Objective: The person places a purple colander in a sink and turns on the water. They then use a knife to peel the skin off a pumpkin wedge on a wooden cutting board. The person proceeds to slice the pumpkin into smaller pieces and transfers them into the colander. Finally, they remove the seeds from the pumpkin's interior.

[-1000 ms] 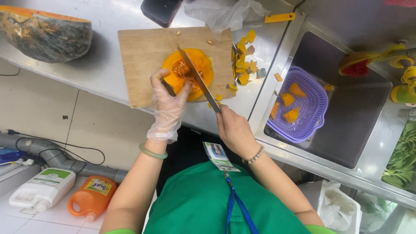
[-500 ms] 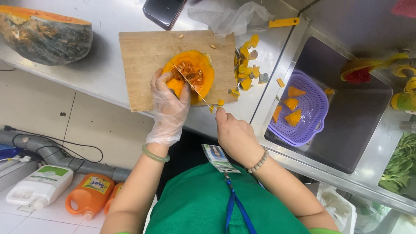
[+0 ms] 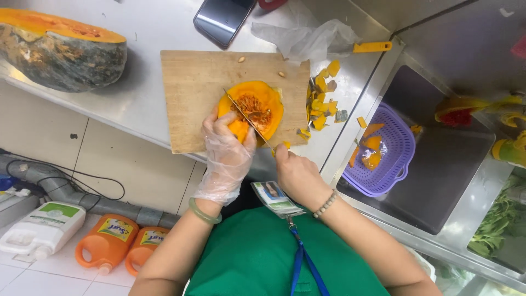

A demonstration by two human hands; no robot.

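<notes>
An orange pumpkin wedge (image 3: 262, 105) with seeds showing lies on a wooden cutting board (image 3: 197, 93). My left hand (image 3: 226, 152), in a clear plastic glove, presses on the wedge's near side. My right hand (image 3: 296, 175) grips the handle of a knife (image 3: 246, 117), whose blade lies across the wedge's flesh. Cut pumpkin pieces and peel (image 3: 320, 104) are piled just right of the board.
A large half pumpkin (image 3: 57, 49) sits at the counter's left. A phone (image 3: 223, 19) and a crumpled plastic bag (image 3: 309, 38) lie behind the board. A purple basket (image 3: 383, 151) with pumpkin chunks rests in the sink. Detergent bottles (image 3: 104, 241) stand on the floor.
The wedge has been turned on the board and the knife blade now rests across its seeded flesh. My left hand shifted to its near side.
</notes>
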